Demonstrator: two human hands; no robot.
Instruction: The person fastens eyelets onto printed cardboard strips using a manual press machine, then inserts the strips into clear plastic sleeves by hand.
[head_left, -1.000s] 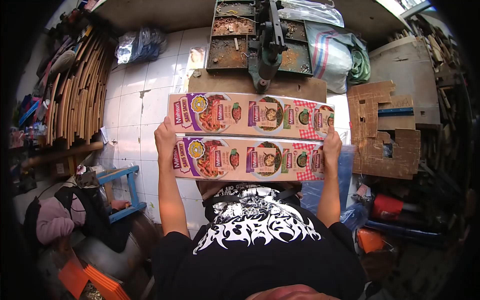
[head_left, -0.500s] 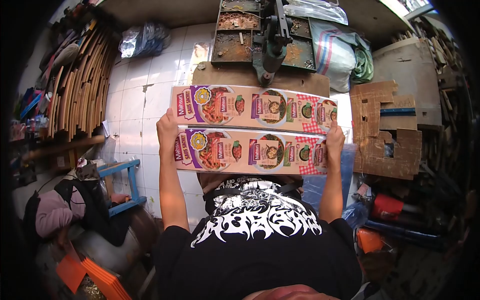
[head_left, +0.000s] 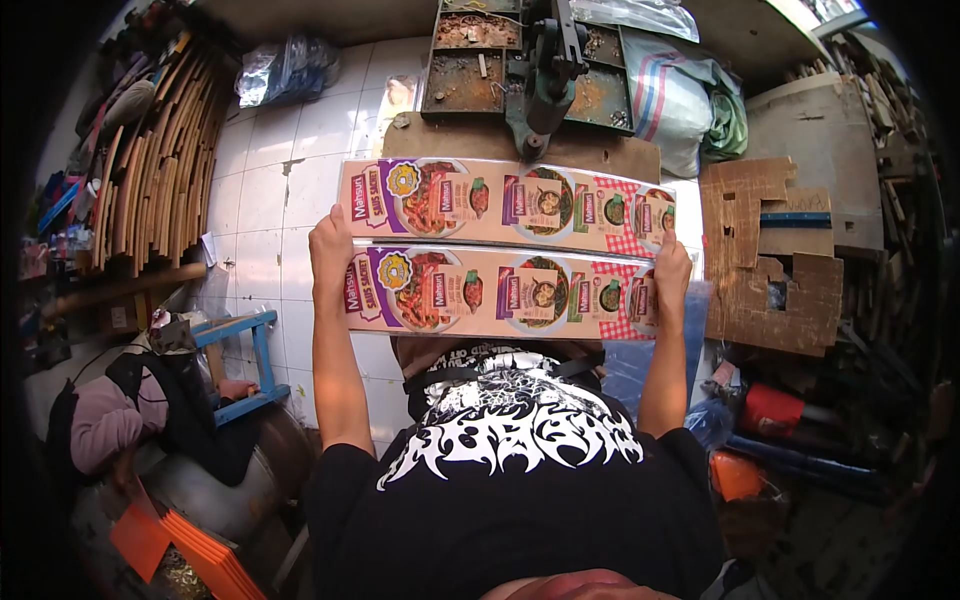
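Note:
My left hand [head_left: 332,248] is closed round the left ends of two long printed panels, and my right hand [head_left: 672,264] grips their right ends. The upper panel [head_left: 487,205] and the lower panel [head_left: 488,290] lie side by side, a narrow gap between them. Both are glossy, with "Mahsuri" lettering, food pictures and a red check pattern. Whether they are joined is hidden from me. Just beyond the upper panel's far edge stands a dark metal hand press [head_left: 545,100], its foot close to that edge.
Compartmented trays [head_left: 462,90] holding small bits flank the press, above a brown board [head_left: 610,158]. A striped sack [head_left: 670,100] and cut brown boards [head_left: 770,280] lie to the right. Stacked boards [head_left: 165,170] stand left. Another person's sleeve [head_left: 105,420] is near a blue frame [head_left: 262,365].
The whole view has shifted slightly, with the panels and press both a little higher in it. Both hands keep the same hold on the panels.

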